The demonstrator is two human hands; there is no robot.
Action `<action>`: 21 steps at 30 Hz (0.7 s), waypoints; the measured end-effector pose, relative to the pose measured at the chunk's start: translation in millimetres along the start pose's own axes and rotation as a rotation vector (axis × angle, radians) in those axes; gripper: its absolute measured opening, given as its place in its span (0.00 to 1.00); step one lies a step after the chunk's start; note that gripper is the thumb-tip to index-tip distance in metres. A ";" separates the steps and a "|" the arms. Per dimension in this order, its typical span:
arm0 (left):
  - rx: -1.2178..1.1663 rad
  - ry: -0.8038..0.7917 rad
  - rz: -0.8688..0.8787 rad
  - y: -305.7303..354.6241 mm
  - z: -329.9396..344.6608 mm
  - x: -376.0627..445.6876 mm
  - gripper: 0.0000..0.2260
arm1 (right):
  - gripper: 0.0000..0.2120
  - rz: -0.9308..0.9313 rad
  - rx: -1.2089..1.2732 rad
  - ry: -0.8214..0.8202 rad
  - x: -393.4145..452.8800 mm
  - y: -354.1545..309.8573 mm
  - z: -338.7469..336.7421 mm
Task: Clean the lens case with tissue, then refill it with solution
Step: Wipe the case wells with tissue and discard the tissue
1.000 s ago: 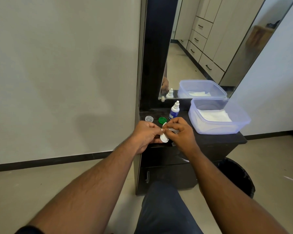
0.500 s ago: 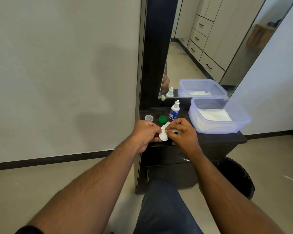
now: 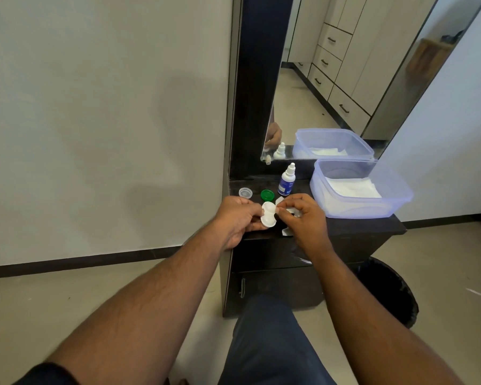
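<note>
The white two-well lens case point(image 3: 268, 217) is pinched upright above the dark counter; crumpled tissue point(image 3: 289, 211) touches its right side. The solution bottle point(image 3: 287, 183) stands capped behind.

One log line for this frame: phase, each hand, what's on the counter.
phase: wiping | left hand: holds lens case | right hand: holds tissue | counter: solution bottle, green cap, clear cap

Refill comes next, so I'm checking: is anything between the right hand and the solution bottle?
Nothing visible. The solution bottle stands capped just behind the right hand, which holds tissue; the green cap sits aside.
</note>
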State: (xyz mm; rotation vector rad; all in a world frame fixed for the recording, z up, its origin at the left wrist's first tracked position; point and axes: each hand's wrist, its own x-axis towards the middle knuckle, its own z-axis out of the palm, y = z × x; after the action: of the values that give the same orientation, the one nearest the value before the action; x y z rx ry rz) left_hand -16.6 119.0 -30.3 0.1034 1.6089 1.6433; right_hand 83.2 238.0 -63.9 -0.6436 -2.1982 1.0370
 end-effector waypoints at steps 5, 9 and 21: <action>-0.002 0.022 0.000 -0.8 0.7 0.9 0.08 | 0.04 -0.009 0.006 -0.032 -1.3 -0.7 0.0; 0.014 0.036 0.008 -1.5 1.4 1.5 0.08 | 0.04 -0.013 0.023 -0.086 1.1 0.7 -2.0; -0.061 -0.025 -0.023 4.4 -1.0 -2.3 0.10 | 0.08 0.044 -0.017 -0.233 -0.7 -12.0 -4.2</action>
State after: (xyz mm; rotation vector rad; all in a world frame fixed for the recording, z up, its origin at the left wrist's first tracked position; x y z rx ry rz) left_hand -17.7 117.5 -25.6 0.0736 1.5349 1.6659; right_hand 84.7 232.8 -52.4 -0.6064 -2.4039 1.1677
